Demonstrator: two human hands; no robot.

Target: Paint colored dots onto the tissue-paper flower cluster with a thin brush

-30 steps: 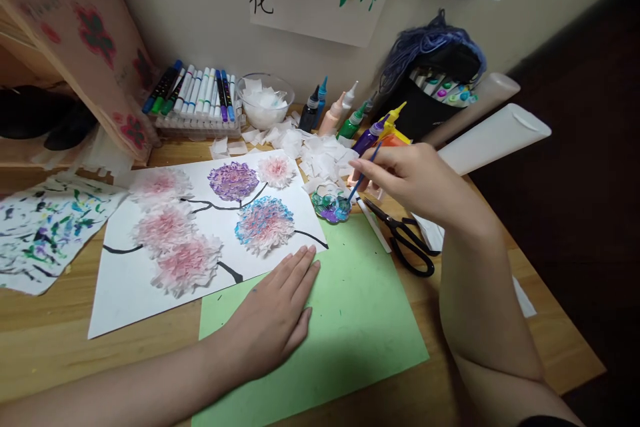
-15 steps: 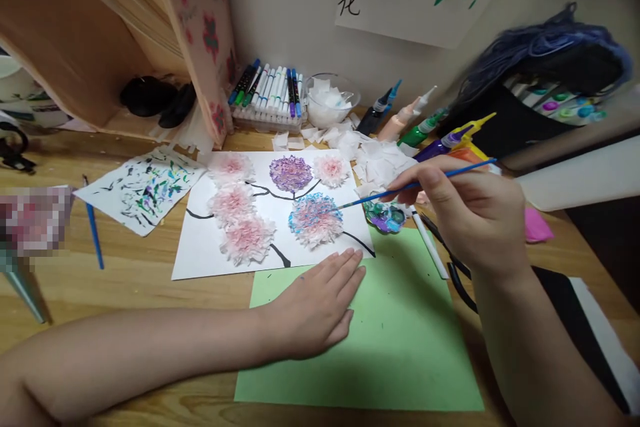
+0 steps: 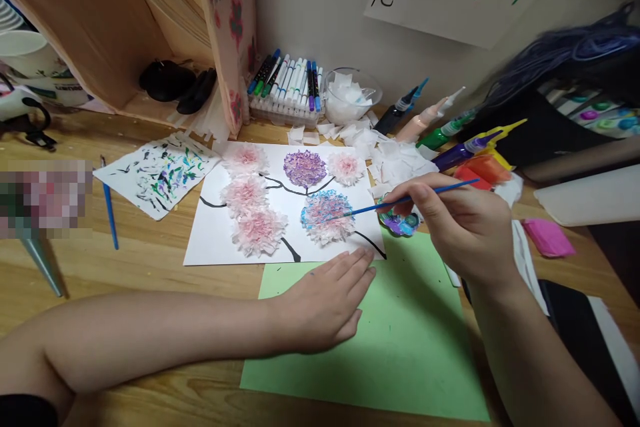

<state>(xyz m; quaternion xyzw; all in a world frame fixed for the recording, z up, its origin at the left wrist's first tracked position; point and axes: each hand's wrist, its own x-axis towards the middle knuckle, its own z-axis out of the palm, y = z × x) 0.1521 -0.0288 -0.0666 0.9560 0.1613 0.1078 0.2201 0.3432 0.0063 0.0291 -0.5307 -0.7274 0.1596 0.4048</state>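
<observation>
The right hand (image 3: 465,227) has its fingers clamped on a blue paintbrush (image 3: 400,200), tip touching the blue-pink paper flower (image 3: 327,217); the left hand (image 3: 325,303) lies flat, fingers together, on the green sheet (image 3: 400,347).

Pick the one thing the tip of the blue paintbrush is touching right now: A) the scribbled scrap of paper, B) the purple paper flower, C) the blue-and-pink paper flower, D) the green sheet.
C: the right hand holds the blue paintbrush, whose tip meets the blue-and-pink paper flower, while the left hand lies flat on the green sheet.

Head cam, fwd-down, close over desk (image 3: 150,267)
</observation>
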